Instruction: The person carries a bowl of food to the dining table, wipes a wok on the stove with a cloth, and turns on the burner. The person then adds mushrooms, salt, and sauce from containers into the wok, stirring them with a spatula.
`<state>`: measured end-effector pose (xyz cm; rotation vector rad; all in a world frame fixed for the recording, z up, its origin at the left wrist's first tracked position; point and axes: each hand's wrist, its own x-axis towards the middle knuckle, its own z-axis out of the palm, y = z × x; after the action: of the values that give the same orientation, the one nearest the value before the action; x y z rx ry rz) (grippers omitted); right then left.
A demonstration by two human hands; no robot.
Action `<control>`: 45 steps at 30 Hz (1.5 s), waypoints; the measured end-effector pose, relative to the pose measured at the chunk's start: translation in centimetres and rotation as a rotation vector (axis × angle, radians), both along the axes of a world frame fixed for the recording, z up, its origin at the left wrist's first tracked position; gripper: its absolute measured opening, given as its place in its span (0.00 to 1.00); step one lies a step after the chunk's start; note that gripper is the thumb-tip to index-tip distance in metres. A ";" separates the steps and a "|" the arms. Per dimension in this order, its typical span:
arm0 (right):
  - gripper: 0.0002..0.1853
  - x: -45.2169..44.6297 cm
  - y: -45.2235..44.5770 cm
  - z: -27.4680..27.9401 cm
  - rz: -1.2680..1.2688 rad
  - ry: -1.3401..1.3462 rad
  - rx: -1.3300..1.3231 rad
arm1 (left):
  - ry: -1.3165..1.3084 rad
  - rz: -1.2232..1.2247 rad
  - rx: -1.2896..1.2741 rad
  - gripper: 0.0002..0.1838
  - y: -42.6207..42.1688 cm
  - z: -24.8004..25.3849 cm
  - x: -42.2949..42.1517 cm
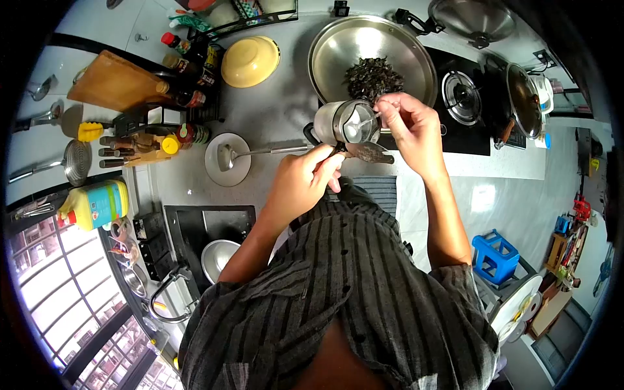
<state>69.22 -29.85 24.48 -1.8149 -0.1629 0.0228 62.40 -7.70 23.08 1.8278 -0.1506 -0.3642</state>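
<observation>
My left hand (302, 179) has its fingers closed at the near side of a glass jar (328, 123), which is tilted with its mouth to the right and has white contents. A dark brown flat piece (370, 153) sticks out beside those fingers; I cannot tell whether it is a lid or a spatula. My right hand (413, 130) pinches the thin handle of a small spoon (369, 121), whose other end is at the jar's mouth. Just beyond both hands, a wide steel pan (325, 62) holds dark, crinkled food pieces (372, 78).
A ladle (226, 157) rests in a white plate (218, 175) at left. Farther back are a yellow bowl (250, 62) and sauce bottles (195, 71). The sink (185, 227) is near left. Right of the pan are a burner (461, 94) and a lidded pot (520, 97).
</observation>
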 end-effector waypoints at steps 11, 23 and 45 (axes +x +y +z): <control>0.10 3.0 -4.4 -2.6 -0.193 0.281 0.575 | 0.005 0.082 0.025 0.13 -1.2 -1.9 1.7; 0.07 9.6 -8.6 -7.6 -0.382 -0.636 -0.508 | 0.047 0.173 -0.072 0.14 0.4 -2.0 0.6; 0.06 1.7 2.3 2.1 0.074 -0.166 0.071 | -0.093 0.152 -0.135 0.13 1.2 0.3 -1.2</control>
<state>70.88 -27.57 26.58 -1.7386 -0.3444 -0.0806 61.22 -6.46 23.40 1.7109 -0.0976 -0.1586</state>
